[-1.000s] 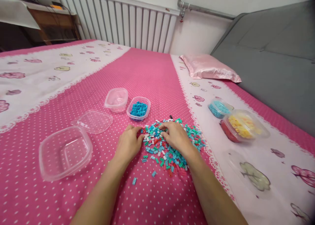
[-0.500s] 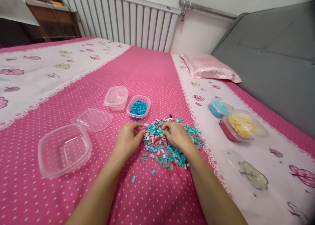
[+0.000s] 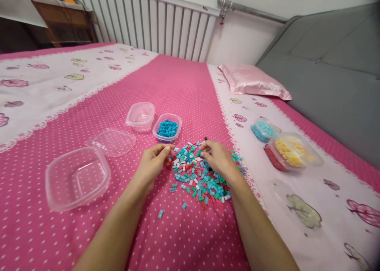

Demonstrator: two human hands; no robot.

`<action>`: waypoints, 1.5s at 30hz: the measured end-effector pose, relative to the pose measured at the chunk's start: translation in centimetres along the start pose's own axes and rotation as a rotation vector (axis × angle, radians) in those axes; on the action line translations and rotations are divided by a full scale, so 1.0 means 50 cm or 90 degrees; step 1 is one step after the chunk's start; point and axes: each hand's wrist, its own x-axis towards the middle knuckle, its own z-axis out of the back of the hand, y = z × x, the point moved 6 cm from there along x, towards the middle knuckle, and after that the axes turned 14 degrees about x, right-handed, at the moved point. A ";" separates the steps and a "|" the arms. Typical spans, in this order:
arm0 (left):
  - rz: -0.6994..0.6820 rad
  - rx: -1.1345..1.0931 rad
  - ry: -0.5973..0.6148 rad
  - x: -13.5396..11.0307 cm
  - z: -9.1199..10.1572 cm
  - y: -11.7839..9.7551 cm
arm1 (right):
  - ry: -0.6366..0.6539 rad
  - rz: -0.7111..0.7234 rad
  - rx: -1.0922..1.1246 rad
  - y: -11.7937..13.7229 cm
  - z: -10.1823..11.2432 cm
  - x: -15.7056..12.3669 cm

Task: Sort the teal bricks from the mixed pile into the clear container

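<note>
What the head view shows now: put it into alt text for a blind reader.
Left hand at the edge of a pile of mixed-colour bricks on a pink bedspread, right hand over it. Beyond stands a tub of blue bricks; more tubs sit left and right.

- Brick pile: small teal, green, red and white pieces heaped on the pink dotted bedspread.
- Left hand: at the pile's left edge, thumb and forefinger near each other; whether they pinch a piece is unclear.
- Right hand: over the pile's right part, fingers curled, grip unclear.
- Tub of blue bricks: just beyond the pile, to its left.
- Large transparent tub and transparent lid: left of the pile.
- Tub of yellow pieces: right of the pile.
- Pink pillow: well beyond the pile, rightward.
</note>
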 end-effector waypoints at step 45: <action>0.244 -0.365 0.085 -0.001 0.000 0.015 | 0.104 0.131 -0.047 0.030 -0.054 -0.003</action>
